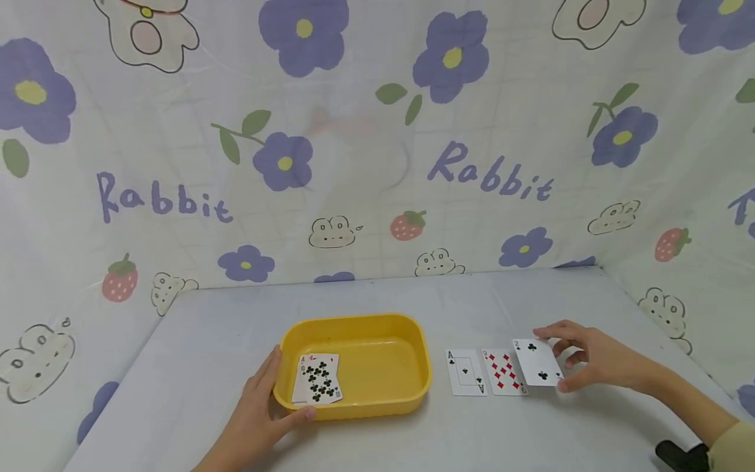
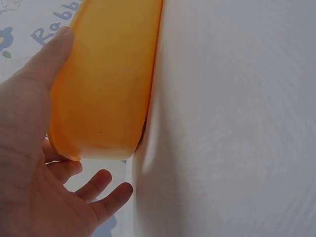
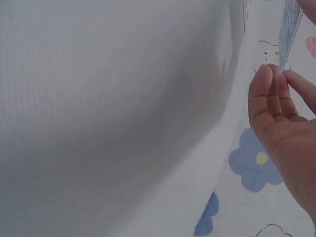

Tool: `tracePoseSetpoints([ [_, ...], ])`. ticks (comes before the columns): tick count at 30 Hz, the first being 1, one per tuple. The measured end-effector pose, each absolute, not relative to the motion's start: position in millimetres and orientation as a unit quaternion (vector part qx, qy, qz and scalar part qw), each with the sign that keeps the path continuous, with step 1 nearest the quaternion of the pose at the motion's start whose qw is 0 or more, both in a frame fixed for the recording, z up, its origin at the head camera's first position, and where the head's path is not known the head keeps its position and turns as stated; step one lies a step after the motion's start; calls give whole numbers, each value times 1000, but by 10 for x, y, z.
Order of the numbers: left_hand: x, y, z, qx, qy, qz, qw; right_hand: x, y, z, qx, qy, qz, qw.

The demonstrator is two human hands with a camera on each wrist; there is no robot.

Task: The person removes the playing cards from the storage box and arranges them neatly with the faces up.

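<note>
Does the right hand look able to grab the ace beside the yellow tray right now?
Probably not at once: the right hand is holding the two of clubs. If freed, it likely could: nothing covers the ace of clubs.

Left hand point(image 1: 257, 405) spread, thumb point(image 1: 295, 418) apart from fingers point(image 2: 114, 200), right hand point(image 1: 597, 362) pinching, both palms facing inward

Beyond the left grip point(image 1: 253, 406) and the right grip point(image 1: 601, 360), a white fabric backdrop point(image 1: 354, 190) is hung, printed with purple five-petalled flowers point(image 1: 436, 69), red strawberries point(image 1: 406, 228) and black-outlined rabbits point(image 1: 331, 236). Beneath them, a flat white bench point(image 1: 501, 436) is seen.
</note>
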State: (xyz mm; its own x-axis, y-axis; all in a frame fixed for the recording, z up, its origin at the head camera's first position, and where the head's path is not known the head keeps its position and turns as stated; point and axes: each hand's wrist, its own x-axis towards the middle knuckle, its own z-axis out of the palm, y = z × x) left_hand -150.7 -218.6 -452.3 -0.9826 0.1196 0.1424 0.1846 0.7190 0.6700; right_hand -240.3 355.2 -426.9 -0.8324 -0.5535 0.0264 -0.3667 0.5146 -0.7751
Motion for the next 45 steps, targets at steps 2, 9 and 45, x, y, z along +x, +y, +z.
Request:
tracePoseSetpoints([
  [2, -1508, -2183, -4521, -82, -926, -367, 45, -2407, 3579, -4270, -267, 860, -418, 118],
  [9, -1509, -2178, -4524, -87, -926, -364, 53, -2413, 3669, -4295, -262, 856, -429, 123],
  [45, -1507, -2175, -4544, -85, -927, -361, 55, -2423, 3639, -4415, -214, 908, -339, 125],
])
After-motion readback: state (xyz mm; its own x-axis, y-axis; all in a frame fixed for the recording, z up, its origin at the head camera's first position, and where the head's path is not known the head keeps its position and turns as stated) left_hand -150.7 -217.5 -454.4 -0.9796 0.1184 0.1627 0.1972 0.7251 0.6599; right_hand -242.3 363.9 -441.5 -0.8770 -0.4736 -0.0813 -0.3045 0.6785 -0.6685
